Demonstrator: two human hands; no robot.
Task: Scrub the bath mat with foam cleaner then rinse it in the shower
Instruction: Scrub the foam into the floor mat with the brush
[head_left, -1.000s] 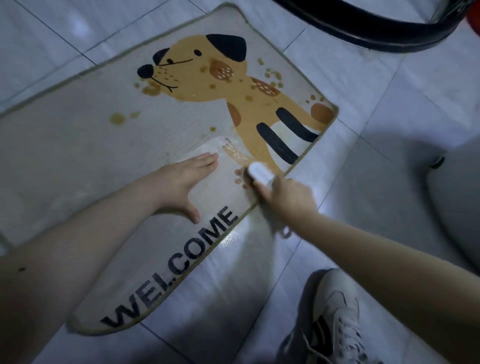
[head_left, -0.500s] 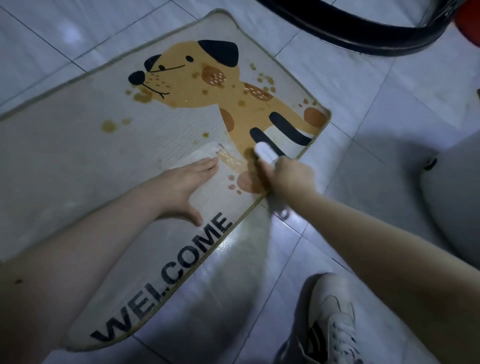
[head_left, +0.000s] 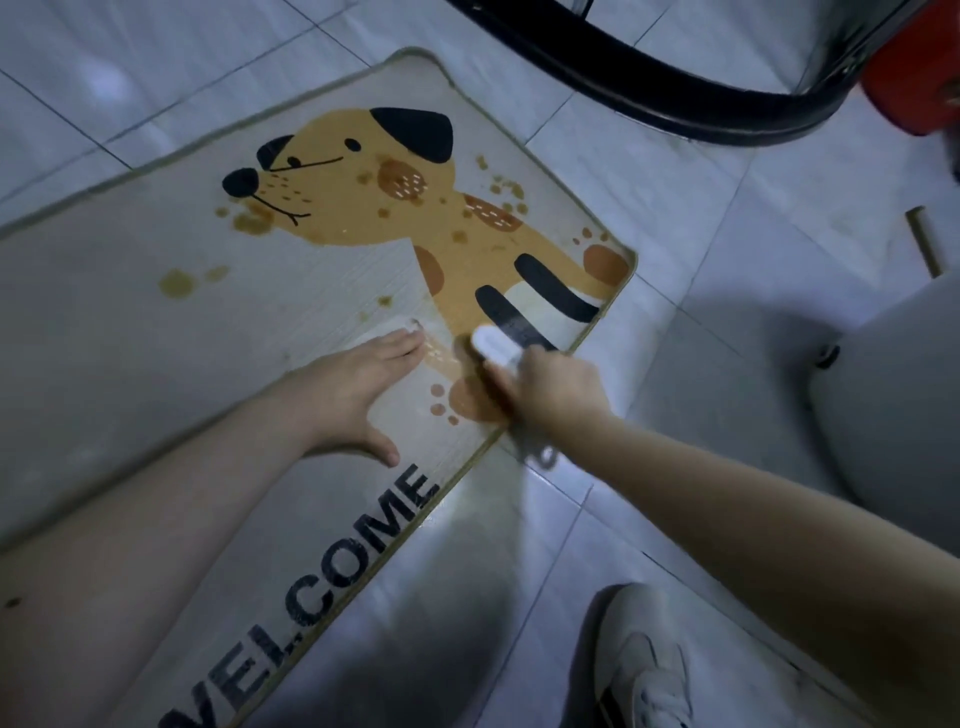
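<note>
A beige bath mat (head_left: 130, 353) with a yellow dog print and the word WELCOME lies flat on the tiled floor. My left hand (head_left: 358, 384) presses flat on the mat, fingers straight, just left of the dog's legs. A small patch of white foam (head_left: 410, 326) shows at its fingertips. My right hand (head_left: 556, 389) grips a white scrub brush (head_left: 493, 345), whose head sits on the dog's striped leg near the mat's right edge.
A black curved rim (head_left: 649, 88) crosses the top. A red object (head_left: 904, 88) sits at the top right, and a large grey rounded body (head_left: 893, 395) at the right. My white shoe (head_left: 644, 670) stands on the wet tiles below.
My right hand has pushed the brush up from the mat's edge near the paw print onto the striped leg. My left hand has stayed pressed in place.
</note>
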